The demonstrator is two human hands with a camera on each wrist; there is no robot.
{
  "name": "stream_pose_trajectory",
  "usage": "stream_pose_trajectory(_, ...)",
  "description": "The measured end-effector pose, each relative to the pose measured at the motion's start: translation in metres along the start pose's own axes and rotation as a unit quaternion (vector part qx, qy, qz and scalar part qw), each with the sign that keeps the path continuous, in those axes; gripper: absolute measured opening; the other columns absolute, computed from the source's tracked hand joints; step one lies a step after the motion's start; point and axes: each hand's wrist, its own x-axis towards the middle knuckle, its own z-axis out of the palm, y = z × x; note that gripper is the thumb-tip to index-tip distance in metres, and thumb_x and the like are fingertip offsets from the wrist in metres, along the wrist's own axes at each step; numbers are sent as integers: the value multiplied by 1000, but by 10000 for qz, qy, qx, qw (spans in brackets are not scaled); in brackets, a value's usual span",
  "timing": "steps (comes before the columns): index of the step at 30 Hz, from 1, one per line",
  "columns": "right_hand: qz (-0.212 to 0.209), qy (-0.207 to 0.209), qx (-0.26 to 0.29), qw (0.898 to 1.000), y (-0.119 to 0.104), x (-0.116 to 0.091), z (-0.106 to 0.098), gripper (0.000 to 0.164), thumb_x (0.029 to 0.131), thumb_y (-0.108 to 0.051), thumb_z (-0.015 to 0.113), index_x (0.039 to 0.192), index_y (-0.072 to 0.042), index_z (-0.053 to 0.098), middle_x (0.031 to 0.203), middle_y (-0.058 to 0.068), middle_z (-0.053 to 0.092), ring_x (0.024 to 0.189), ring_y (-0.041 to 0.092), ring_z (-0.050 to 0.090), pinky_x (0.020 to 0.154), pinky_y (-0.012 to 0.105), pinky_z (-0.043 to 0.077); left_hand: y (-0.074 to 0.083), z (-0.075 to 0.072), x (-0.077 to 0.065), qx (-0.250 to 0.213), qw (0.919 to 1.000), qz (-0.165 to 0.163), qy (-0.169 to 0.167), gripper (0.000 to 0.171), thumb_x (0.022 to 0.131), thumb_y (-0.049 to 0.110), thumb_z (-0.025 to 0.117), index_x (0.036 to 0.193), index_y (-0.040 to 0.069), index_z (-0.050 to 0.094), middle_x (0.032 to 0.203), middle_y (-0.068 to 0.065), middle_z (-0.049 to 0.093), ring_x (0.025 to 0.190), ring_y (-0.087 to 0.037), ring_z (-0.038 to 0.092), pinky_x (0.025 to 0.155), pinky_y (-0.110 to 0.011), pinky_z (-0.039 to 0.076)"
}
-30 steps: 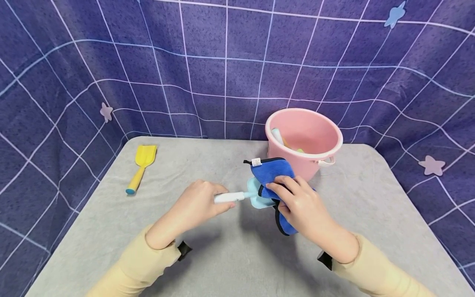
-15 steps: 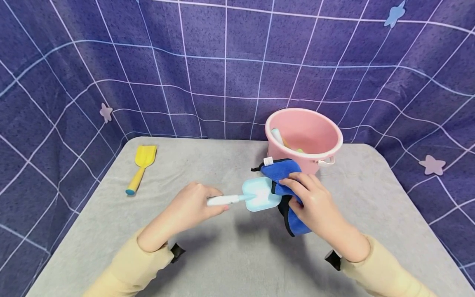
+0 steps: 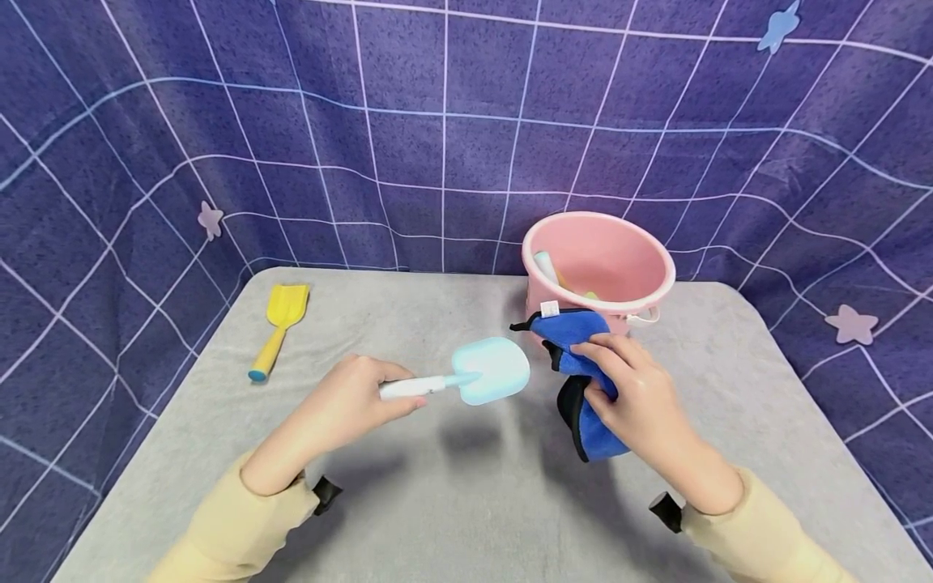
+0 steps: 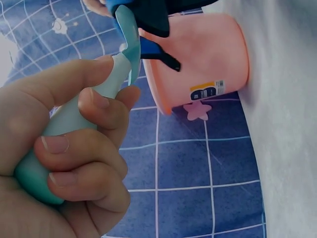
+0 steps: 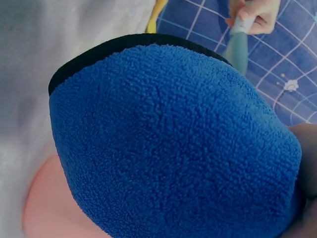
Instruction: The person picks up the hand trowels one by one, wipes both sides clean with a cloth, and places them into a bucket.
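In the head view my left hand (image 3: pixel 357 401) grips the white handle of a toy shovel (image 3: pixel 494 371) with a light blue scoop, held above the table and pointing right. The left wrist view shows the fingers (image 4: pixel 84 148) curled round that handle. My right hand (image 3: pixel 637 393) pinches a bunched blue cloth (image 3: pixel 576 328) with black edging and a white tag. Cloth and scoop are apart, with a small gap between them. Most of the right wrist view is filled by the cloth (image 5: pixel 173 139), which hides nearly all of the right hand there.
A pink bucket (image 3: pixel 547 287) stands at the back right, behind the cloth, with a white-handled item and other pieces inside. A yellow toy shovel (image 3: pixel 277 330) lies on the grey table (image 3: pixel 408 518) at the left. A blue gridded curtain (image 3: pixel 466 146) rises behind.
The cloth has come off the scoop, which now shows whole. My left hand has moved left with the shovel, and my right hand has moved right with the cloth.
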Motion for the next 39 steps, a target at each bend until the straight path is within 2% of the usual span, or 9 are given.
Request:
stream_pose_trajectory(2, 82, 37, 64, 9999, -1, 2, -4, 43, 65, 9, 62, 105, -5, 67, 103, 11, 63, 95, 28, 58, 79, 37, 47, -2, 0, 0, -27, 10000, 25, -26, 10, 80, 25, 74, 82, 16, 73, 65, 12, 60, 51, -1, 39, 48, -21, 37)
stream_pose_trajectory(7, 238, 246, 283, 9990, -4, 10, -12, 38, 72, 1, 54, 106, -6, 68, 105, 11, 62, 99, 27, 58, 92, 21, 39, -7, 2, 1, 2, 9999, -79, -129, 9, 80, 26, 74, 78, 17, 72, 64, 13, 60, 50, -2, 39, 48, -22, 36)
stream_pose_trajectory(12, 168, 530, 374, 9978, -11, 17, -17, 36, 75, -5, 51, 107, -7, 69, 106, 11, 63, 95, 24, 60, 89, 16, 39, -11, 9, 8, 41, 9994, -264, -217, 12, 80, 27, 74, 75, 18, 68, 61, 11, 55, 50, -3, 39, 48, -22, 35)
stream_pose_trajectory(18, 114, 728, 413, 9964, -19, 25, -20, 37, 76, -8, 50, 107, -7, 69, 105, 10, 63, 91, 22, 61, 86, 17, 42, -8, 14, 19, 105, 9994, -188, -278, 15, 80, 28, 73, 74, 16, 67, 58, 10, 50, 48, -4, 36, 47, -22, 34)
stream_pose_trajectory(23, 32, 772, 349, 9964, -27, 34, -20, 36, 77, -9, 50, 107, -8, 69, 104, 9, 64, 89, 21, 63, 80, 26, 47, -4, 20, 26, 118, 9995, -33, -296, 14, 80, 27, 74, 77, 14, 69, 59, 10, 53, 47, -3, 37, 46, -21, 34)
stream_pose_trajectory(32, -92, 527, 498, 9973, -37, 41, -6, 34, 76, -7, 54, 107, -7, 68, 103, 8, 63, 97, 21, 61, 82, 30, 48, 5, 27, 33, 221, 9991, 27, -365, 16, 80, 27, 73, 73, 15, 66, 57, 10, 50, 48, -3, 38, 46, -21, 33)
stream_pose_trajectory(39, -57, 206, 336, 9992, -37, 35, 8, 35, 75, -4, 60, 110, -8, 67, 104, 8, 63, 93, 21, 61, 75, 35, 52, 15, 27, 38, 160, 9987, -87, -474, 17, 82, 28, 71, 75, 14, 66, 58, 9, 51, 49, -5, 39, 47, -22, 34)
